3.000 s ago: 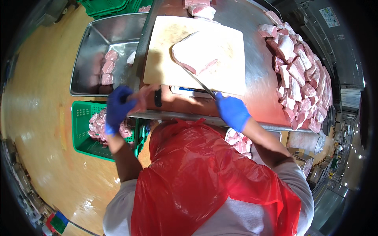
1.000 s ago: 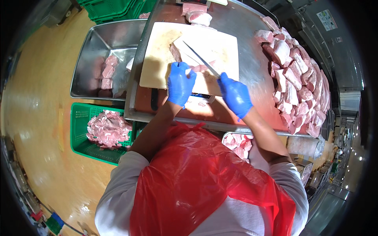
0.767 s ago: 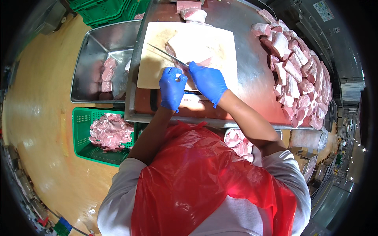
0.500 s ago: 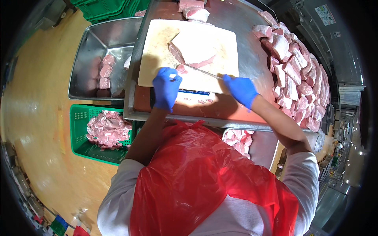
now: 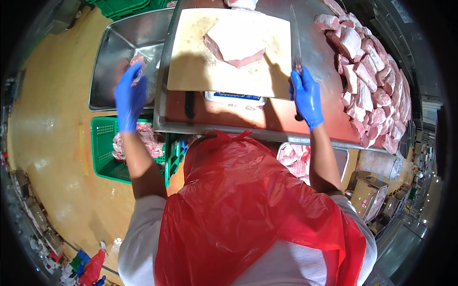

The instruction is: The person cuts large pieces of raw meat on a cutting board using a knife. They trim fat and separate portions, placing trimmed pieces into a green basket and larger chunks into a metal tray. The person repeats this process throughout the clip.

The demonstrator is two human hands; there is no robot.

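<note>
Steel table (image 5: 317, 52) bears piled meat (image 5: 365, 71) right of the knife (image 5: 295, 38)

tub meat (image 5: 137, 58) partly hidden by left fingers (image 5: 128, 80), knife handle (image 5: 298, 116) by right fingers (image 5: 296, 80), green crates (image 5: 119, 6) cropped

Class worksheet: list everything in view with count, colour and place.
Table: one, grey, centre
Cutting board: one, cream, on table
Meat slab: one, pink-white, on board
Knife: one, silver, board's right edge
Device: one, white-blue, board's near edge
Handle: one, black, by the device
Meat pile: many pieces, pink, right
Tub: one, silver, left of table
Crates: several, green, left side
Trimmings: many, pink, nearest crate
Meat pieces: several, pink, below table's near edge
Cardboard box: at least one, brown, right
Floor: one, yellow, left
Apron: one, red, bottom centre
Left hand: one, blue-gloved, over tub
Right hand: one, blue-gloved, holding knife
</note>
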